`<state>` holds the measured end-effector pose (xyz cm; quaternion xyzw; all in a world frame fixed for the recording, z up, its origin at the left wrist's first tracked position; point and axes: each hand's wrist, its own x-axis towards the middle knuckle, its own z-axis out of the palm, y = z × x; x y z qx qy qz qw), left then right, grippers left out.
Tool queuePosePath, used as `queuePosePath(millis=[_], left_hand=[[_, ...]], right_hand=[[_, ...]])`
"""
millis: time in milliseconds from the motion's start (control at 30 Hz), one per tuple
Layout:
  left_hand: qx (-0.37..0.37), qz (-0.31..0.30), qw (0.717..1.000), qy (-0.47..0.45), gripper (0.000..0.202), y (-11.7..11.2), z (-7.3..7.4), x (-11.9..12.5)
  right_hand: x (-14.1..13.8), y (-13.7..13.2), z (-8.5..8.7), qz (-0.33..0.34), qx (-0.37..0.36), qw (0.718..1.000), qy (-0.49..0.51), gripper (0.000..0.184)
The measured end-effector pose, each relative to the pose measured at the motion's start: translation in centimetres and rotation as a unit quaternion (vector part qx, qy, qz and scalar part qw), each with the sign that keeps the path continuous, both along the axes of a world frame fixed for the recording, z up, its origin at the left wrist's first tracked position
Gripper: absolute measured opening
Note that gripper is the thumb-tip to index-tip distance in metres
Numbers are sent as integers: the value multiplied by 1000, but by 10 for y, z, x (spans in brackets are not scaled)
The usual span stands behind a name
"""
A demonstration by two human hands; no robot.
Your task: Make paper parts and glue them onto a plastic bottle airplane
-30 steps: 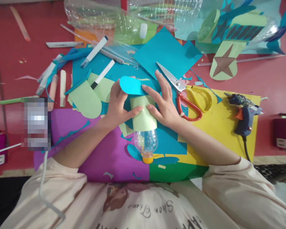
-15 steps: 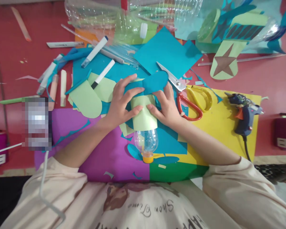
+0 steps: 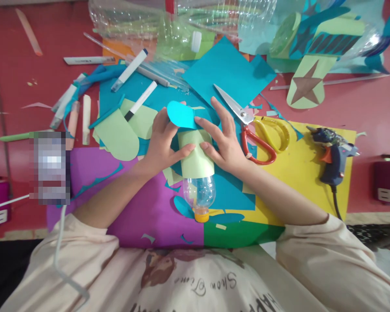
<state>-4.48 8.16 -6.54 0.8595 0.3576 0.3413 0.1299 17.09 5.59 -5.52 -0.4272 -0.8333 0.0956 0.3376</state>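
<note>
A small clear plastic bottle (image 3: pixel 199 193) with an orange cap lies in front of me, its body wrapped in light green paper (image 3: pixel 195 158). My left hand (image 3: pixel 164 141) grips the wrapped bottle and pinches a rounded blue paper piece (image 3: pixel 181 115) at the bottle's far end. Over the same blue piece lies my right hand (image 3: pixel 222 138), its fingers stretched out and its thumb pressed on the green wrap.
Scissors (image 3: pixel 256 130) with red and yellow handles lie right of my hands. A blue glue gun (image 3: pixel 331 151) rests on yellow paper (image 3: pixel 302 173). Markers (image 3: pixel 130 69), green cut-outs (image 3: pixel 117 134), teal sheets (image 3: pixel 229 69) and clear bottles (image 3: pixel 169 21) crowd the far side. A phone (image 3: pixel 50 167) sits left.
The blue piece has swung back from the right side to the left of the bottle's far end. My right fingers have straightened out over it. The bottle has stayed put.
</note>
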Motion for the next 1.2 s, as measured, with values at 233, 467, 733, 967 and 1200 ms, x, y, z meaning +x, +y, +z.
queuePosePath(millis=[233, 467, 733, 967, 1200], left_hand=[[8, 22, 999, -40, 50, -3, 7, 6], [56, 19, 998, -17, 53, -1, 7, 6], [55, 22, 998, -20, 53, -1, 9, 7], [65, 39, 997, -30, 55, -4, 9, 9], [125, 25, 990, -51, 38, -3, 10, 11]], right_hand=[[0, -1, 1, -7, -11, 1000, 5, 48], [2, 0, 1, 2, -33, 999, 27, 51], [0, -1, 2, -5, -14, 999, 36, 53], [0, -2, 5, 18, 44, 997, 56, 55], [0, -2, 7, 28, 59, 997, 29, 40]])
